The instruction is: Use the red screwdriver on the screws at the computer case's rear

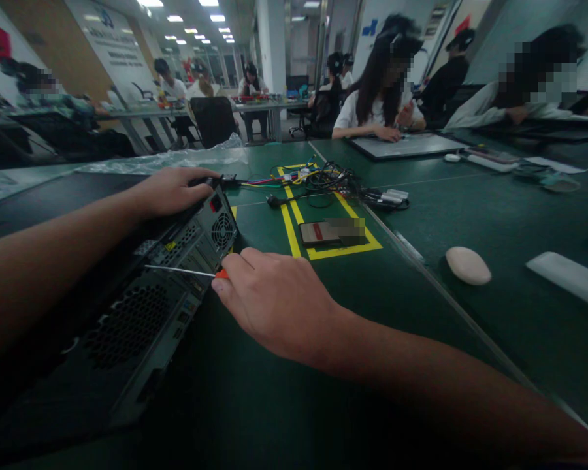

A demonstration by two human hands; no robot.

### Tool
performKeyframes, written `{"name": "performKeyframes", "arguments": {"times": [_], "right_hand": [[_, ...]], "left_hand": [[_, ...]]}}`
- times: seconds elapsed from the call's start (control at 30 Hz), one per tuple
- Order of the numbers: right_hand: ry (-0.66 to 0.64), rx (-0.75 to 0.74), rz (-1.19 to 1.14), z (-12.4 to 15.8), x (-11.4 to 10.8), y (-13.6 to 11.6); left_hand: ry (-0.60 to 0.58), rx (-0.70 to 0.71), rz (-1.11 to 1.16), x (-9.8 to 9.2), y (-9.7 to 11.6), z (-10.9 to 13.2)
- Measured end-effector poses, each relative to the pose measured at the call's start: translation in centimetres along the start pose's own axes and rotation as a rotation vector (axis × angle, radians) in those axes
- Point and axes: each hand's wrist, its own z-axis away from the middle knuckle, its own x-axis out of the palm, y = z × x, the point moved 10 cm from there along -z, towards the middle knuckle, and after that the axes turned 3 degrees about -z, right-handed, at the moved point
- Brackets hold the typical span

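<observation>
On the left lies a black computer case [142,385] with its rear panel turned toward me. My left hand [174,189] grips its upper far corner, the fingertips partly hidden. In my right hand [274,300] is a screwdriver [181,269], its orange handle mostly covered by my closed fingers. The long metal shaft points left, and its tip is at the rear panel, near the edge by the slot covers. Whether the tip sits in a screw I cannot tell. A fan grille [222,230] and a large honeycomb vent [127,326] show on the panel.
Beyond the case lie tangled cables [333,176] with a plug. A phone [323,233] rests inside yellow tape marks. To the right are a pale mouse-shaped object [468,265] and a white bar [573,277]. Other people sit across the green table [396,313].
</observation>
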Motion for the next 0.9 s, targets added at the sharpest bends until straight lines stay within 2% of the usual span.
{"name": "performKeyframes", "arguments": {"times": [0.53,0.9], "right_hand": [[0.036,-0.064,0.055,0.26,0.33,-0.26],[0.032,-0.043,0.045,0.29,0.23,-0.12]], "left_hand": [[0.017,0.005,-0.015,0.10,-0.55,-0.37],[0.025,-0.001,-0.004,-0.01,-0.44,-0.30]]}}
